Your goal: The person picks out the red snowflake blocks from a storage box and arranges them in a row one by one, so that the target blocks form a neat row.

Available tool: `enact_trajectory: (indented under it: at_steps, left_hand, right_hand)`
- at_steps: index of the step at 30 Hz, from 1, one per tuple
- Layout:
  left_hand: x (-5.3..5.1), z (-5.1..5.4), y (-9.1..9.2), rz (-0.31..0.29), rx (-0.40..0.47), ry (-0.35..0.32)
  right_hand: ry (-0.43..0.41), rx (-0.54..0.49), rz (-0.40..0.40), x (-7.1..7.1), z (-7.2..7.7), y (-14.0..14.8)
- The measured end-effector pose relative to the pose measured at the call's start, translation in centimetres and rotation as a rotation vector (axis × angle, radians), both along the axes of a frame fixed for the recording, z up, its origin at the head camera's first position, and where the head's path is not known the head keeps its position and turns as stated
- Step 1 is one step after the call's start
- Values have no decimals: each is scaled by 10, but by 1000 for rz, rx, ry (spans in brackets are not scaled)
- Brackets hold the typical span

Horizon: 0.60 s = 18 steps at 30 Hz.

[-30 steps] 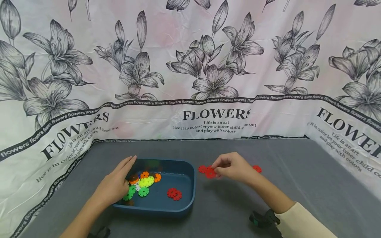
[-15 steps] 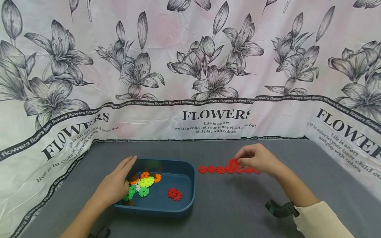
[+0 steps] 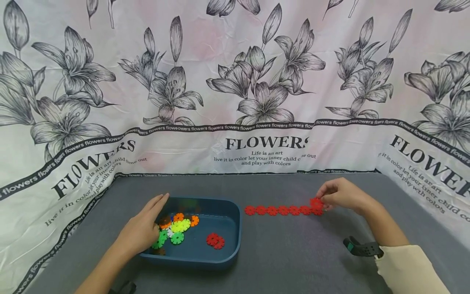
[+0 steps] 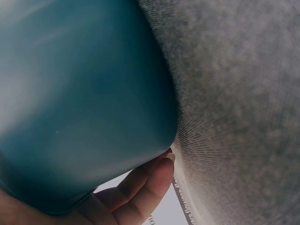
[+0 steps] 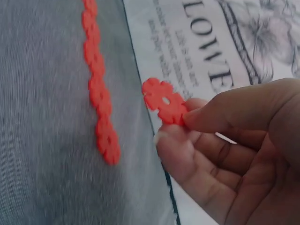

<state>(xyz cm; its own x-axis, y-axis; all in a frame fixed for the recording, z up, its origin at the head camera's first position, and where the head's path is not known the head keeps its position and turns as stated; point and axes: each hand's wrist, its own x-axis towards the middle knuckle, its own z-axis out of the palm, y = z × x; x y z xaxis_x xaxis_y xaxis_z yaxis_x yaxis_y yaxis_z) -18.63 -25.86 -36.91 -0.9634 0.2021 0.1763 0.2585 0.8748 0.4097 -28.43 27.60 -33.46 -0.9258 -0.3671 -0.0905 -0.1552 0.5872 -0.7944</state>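
My right hand [image 3: 343, 196] pinches a red snowflake building disc [image 3: 316, 203] between thumb and fingers, at the right end of a row of several red discs [image 3: 282, 210] on the table. In the right wrist view the held disc [image 5: 165, 101] is tilted and apart from the row [image 5: 97, 93]. My left hand [image 3: 141, 226] grips the left wall of a dark blue plastic bin [image 3: 238, 228]; in the left wrist view its fingers [image 4: 150, 190] lie along the bin's outside [image 4: 89, 93]. The left thumb is hidden.
Inside the bin, yellow discs [image 3: 180, 225], green discs [image 3: 177, 237] and orange ones [image 3: 194, 221] lie toward the left, with a few red discs [image 3: 215, 241] at right. A flower-printed cloth [image 3: 264, 151] stands behind the grey table [image 3: 279, 261].
My right hand has moved right along the table with a red disc in its fingers, exposing the row of red discs. The left hand and bin have stayed put.
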Motion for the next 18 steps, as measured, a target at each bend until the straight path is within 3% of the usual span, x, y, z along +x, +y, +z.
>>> enact_trajectory:
  at_steps: [10, 18]
  left_hand:
    - [-1, -2, -1, 9, -10, 4]
    - [-2, -2, -1, 9, -11, -3]
  right_hand:
    - [-52, 99, -57, -11, -15, 29]
    - [-112, 88, -94, -15, -24, 34]
